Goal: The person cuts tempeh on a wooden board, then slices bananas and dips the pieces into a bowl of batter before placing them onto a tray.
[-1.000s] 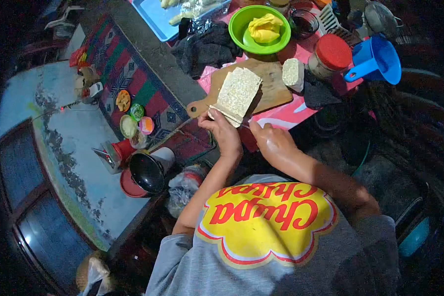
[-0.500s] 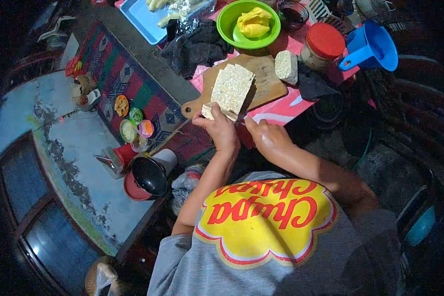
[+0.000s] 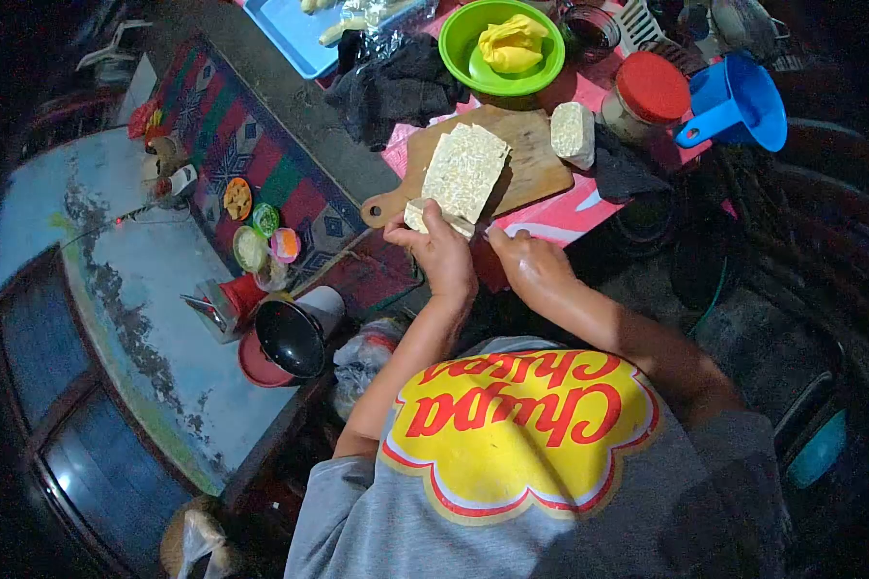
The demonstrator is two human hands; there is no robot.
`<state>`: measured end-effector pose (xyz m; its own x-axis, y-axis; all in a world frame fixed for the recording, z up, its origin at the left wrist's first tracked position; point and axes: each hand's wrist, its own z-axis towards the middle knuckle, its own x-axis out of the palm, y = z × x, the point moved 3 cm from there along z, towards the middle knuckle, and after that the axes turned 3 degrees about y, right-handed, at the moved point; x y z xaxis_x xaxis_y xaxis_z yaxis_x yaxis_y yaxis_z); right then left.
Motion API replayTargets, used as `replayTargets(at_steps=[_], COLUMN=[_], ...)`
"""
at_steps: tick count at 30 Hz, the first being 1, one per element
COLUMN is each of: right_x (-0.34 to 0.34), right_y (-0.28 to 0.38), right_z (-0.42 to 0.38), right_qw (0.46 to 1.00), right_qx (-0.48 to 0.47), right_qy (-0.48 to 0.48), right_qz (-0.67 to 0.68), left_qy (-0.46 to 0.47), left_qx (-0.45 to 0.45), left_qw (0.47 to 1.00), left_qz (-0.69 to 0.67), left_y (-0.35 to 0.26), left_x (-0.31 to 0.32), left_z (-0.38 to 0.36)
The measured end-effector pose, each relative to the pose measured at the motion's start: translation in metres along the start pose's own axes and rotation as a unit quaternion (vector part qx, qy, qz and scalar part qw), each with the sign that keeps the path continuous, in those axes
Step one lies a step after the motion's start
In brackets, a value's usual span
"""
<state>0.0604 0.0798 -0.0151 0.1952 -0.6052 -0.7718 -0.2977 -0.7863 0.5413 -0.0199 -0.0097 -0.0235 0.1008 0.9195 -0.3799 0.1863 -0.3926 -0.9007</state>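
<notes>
A slab of tempeh [image 3: 465, 174], pale and bean-textured, lies on the wooden cutting board [image 3: 533, 181]. My left hand [image 3: 446, 259] is closed on the near end of it, thumb on top and fingers at the left edge. By that end, my right hand [image 3: 539, 270] is closed around the handle of a knife [image 3: 463, 227]. Only a little of the blade shows beside my left thumb; the rest is hidden. A second, thicker tempeh block [image 3: 573, 135] stands at the board's right end, apart from both hands.
Behind the board are a green bowl [image 3: 454, 58] with a yellow bundle, a dark cloth [image 3: 386, 92] and a blue tray [image 3: 294, 43]. To the right stand a red-lidded jar [image 3: 652, 89] and a blue jug [image 3: 743, 106]. A black bowl [image 3: 292, 338] sits at lower left.
The whole view has shifted slightly, so the board and things around it appear a little further right. Both hands keep nearly the same hold at the tempeh's near end.
</notes>
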Motion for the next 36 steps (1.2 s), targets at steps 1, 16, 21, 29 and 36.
replayTargets(at_steps=[1, 16, 21, 29, 36], right_x=[0.003, 0.014, -0.016, -0.053, -0.051], right_y=[-0.001, -0.042, -0.031, 0.021, 0.024], right_z=[0.002, -0.029, -0.037, -0.041, -0.044], right_qw=[1.000, 0.990, 0.976, 0.994, 0.998], right_qx=[0.001, -0.020, -0.019, -0.022, -0.021], right_qy=[-0.005, 0.096, 0.152, 0.070, 0.049], right_qz=[-0.003, 0.105, 0.157, 0.077, 0.020], left_qy=[0.001, 0.016, -0.007, -0.027, -0.042], left_qx=[0.020, 0.068, 0.027, 0.058, 0.081], left_qw=[1.000, 0.997, 0.989, 0.984, 0.988], left_qz=[0.021, -0.042, -0.147, -0.164, -0.123], left_y=[-0.003, 0.003, 0.005, 0.011, 0.010], left_x=[0.000, -0.010, -0.007, -0.004, -0.005], left_z=[-0.001, -0.004, -0.008, -0.006, -0.005])
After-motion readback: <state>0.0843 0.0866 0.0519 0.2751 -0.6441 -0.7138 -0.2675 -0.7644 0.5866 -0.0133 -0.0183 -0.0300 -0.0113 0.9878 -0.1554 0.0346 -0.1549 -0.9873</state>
